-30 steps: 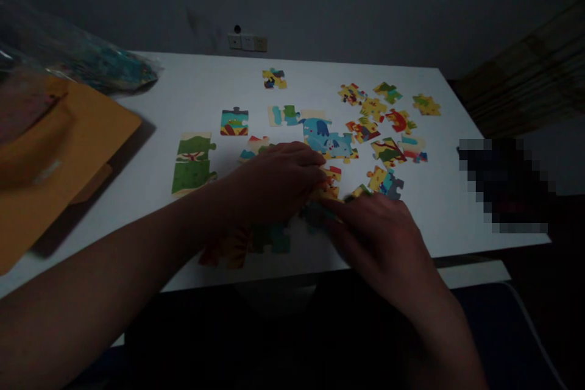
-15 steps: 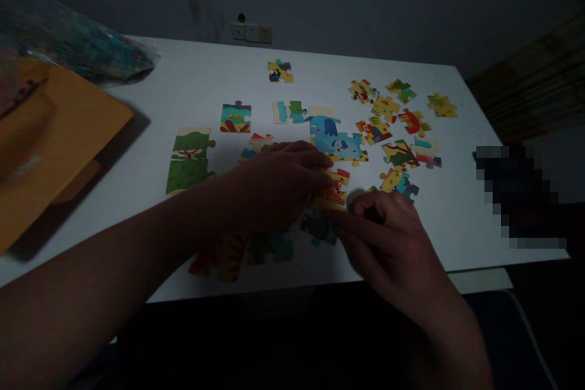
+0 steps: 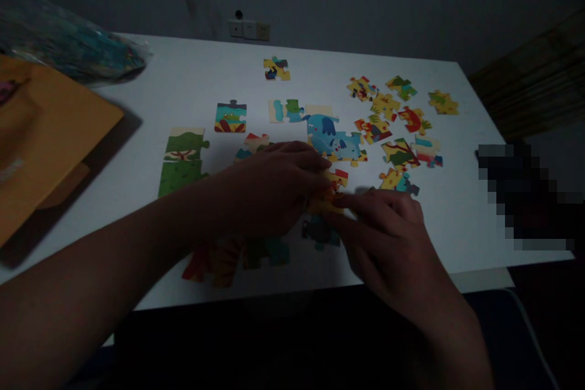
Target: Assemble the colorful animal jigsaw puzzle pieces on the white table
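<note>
Where hands (image 3: 329,207) meet, puzzle piece (image 3: 329,191) half-hidden

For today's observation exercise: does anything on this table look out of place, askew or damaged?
Nothing looks damaged. The loose puzzle pieces lie scattered at mixed angles, as unsorted pieces would. Both hands, left hand and right hand, meet at an orange piece.

No text, label or number seems readable on the dim puzzle pieces (image 3: 338,146) or envelope (image 3: 41,134).
</note>
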Demonstrator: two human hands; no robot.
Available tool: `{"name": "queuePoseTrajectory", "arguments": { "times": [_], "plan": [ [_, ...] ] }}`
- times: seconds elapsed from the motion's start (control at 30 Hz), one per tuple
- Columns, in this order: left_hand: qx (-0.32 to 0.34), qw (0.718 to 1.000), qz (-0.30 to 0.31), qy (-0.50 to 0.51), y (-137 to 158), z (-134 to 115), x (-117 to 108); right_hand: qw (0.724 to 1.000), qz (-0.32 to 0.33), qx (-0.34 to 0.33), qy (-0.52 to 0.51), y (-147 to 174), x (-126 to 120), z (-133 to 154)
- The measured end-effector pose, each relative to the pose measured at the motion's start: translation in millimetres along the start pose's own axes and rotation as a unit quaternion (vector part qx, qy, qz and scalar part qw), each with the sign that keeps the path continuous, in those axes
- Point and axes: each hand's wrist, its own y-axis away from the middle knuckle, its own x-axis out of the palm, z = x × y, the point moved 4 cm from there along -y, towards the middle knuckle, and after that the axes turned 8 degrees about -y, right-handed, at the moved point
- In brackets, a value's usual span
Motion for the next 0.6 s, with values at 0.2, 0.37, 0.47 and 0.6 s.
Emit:
{"name": "queuePoseTrajectory", "arguments": {
  "times": [0.2, 0.37, 0.47, 0.6],
  "plan": [
    [-0.003, 1.0, 0.014, -0.001, 1, -4, -5, 1.0, 0.003, -0.012, 0.024, 1, 0, 5],
    [0.0, 1.0, 0.004, 0.0, 0, -5, -5, 0.999, -0.002, -0.013, 0.029, 0, 2, 6],
    [0.0, 1.0, -0.001, 0.002, 1, -5, -5, 0.999, -0.026, -0.023, 0.043, 3, 1, 7],
    [-0.006, 1.0, 0.005, 0.004, 3, -3, -1, 0.993, -0.077, -0.075, 0.039, 17, -6, 13]
  ]
}}
